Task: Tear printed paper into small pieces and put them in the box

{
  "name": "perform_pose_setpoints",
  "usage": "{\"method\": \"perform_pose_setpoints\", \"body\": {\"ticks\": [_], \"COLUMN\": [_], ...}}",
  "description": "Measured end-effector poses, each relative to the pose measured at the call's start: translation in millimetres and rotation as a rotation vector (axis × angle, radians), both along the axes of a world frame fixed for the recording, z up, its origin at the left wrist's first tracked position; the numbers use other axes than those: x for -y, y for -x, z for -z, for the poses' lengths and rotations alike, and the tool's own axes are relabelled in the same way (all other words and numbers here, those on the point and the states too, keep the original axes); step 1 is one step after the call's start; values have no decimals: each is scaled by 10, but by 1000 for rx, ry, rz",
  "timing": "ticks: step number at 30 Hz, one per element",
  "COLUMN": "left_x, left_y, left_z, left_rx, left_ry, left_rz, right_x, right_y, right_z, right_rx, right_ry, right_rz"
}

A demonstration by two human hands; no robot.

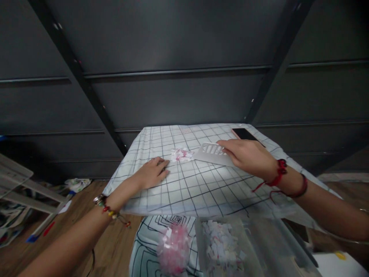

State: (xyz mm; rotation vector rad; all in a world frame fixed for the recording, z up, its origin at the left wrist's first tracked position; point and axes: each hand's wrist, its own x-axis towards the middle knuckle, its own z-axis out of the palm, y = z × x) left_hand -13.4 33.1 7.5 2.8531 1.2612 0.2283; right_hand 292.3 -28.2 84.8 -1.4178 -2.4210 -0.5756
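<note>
My left hand (153, 172) rests on the checked tablecloth with its fingers apart and nothing in them. Just beyond its fingertips lies a small heap of white and pink scraps (182, 154). In my right hand (248, 156) is a white plastic plate with slots (211, 154), pinched at its right side by thumb and fingers. The plate leans over the cloth, its left edge close by the heap; I cannot tell if they touch.
A phone (244, 134) lies at the table's back right. Below the front edge are a clear bag of pink pieces (174, 248) and a plastic box (201, 246) of white scraps (220, 242). A dark panelled wall (173, 100) stands behind. A metal frame (37, 204) is at left.
</note>
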Motion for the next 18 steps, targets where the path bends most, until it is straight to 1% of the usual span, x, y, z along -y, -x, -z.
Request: {"method": "perform_pose_setpoints", "body": {"ticks": [3,5,7,9,10,12,13,15,18], "left_x": [-138,-243,-350,-453,-501,-584,-619,-678,-739], "left_y": [-88,-176,-285,-408,-471,-590,-641,-717,-745], "left_z": [-57,-76,-86,-90,-90,-86,-80,-59,-9], "left_rx": [56,119,179,234,257,290,301,319,354], "left_ry": [21,-28,-95,-136,-153,-187,-203,-232,-271], "left_rz": [-46,-72,-61,-30,-10,30,48,65,48], "right_x": [-137,-206,-309,-476,-583,-821,-940,-1146,-1337], "right_y": [-75,-110,-173,-278,-340,-466,-521,-609,-708], "right_z": [90,122,109,62,37,10,17,78,258], "right_rx": [-13,-31,-55,-77,-71,-42,-32,-13,10], "right_ry": [19,10,21,79,136,231,242,262,291], "right_rz": [10,7,11,27,42,116,139,158,163]}}
